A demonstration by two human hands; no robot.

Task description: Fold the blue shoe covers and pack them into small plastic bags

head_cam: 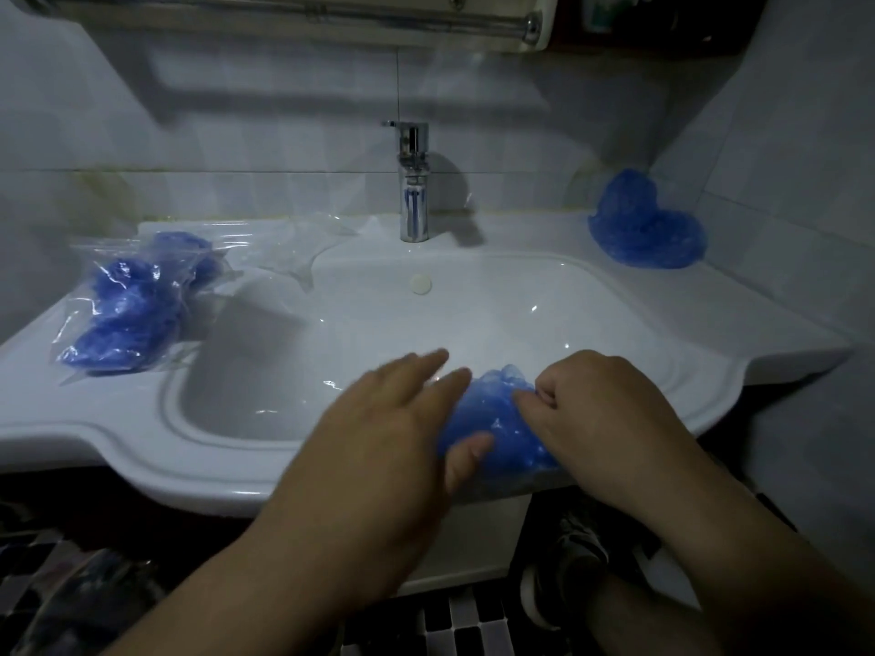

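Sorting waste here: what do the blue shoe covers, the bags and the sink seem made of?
Blue shoe covers: thin, translucent, crinkled film, probably plastic. Bags: clear glossy plastic, with glare streaks. Sink: white, smooth, sharp highlights, likely glazed ceramic.

Left hand (393, 428) blurred, covering part of shoe cover (497, 414).

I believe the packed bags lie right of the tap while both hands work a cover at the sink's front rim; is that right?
Not quite: the head view shows the packed bags left of the tap; left hand and right hand work a cover at the sink's front rim.
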